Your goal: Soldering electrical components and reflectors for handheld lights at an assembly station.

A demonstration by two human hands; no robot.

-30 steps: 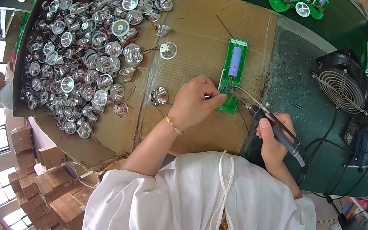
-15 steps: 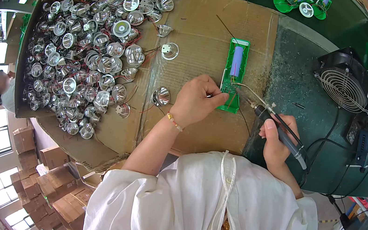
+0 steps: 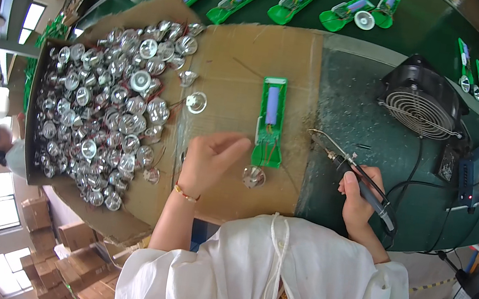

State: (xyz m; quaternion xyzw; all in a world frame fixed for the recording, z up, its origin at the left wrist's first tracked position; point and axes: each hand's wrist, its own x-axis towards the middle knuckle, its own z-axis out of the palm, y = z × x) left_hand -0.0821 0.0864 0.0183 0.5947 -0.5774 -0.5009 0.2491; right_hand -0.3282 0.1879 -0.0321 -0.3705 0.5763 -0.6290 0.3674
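My left hand (image 3: pixel 212 159) hovers over the cardboard just left of the green flashlight housing (image 3: pixel 267 152). Its thumb and fingers are closed together, and whatever they may hold is hidden. The housing lies lengthwise, with a purple battery cell (image 3: pixel 272 106) inside and thin wires below the cell. Touching or close to its near end is a silver lamp reflector (image 3: pixel 254 177). Away to the right, my right hand (image 3: pixel 360 197) is wrapped round a soldering iron (image 3: pixel 372 199) with a thin curved feed tube. The iron's tip points left, apart from the housing.
At left, a cardboard box (image 3: pixel 28 172) holds a heap of silver reflectors (image 3: pixel 118 96); a loose one (image 3: pixel 196 102) lies beside it. A black fan (image 3: pixel 421 101) and a blue box-shaped unit (image 3: pixel 472 182) stand at right. More green housings (image 3: pixel 297 3) line the far side.
My left hand has drawn back leftward off the housing. A reflector now lies at the housing's near end. The iron's tip has come away rightward, and the view has shifted.
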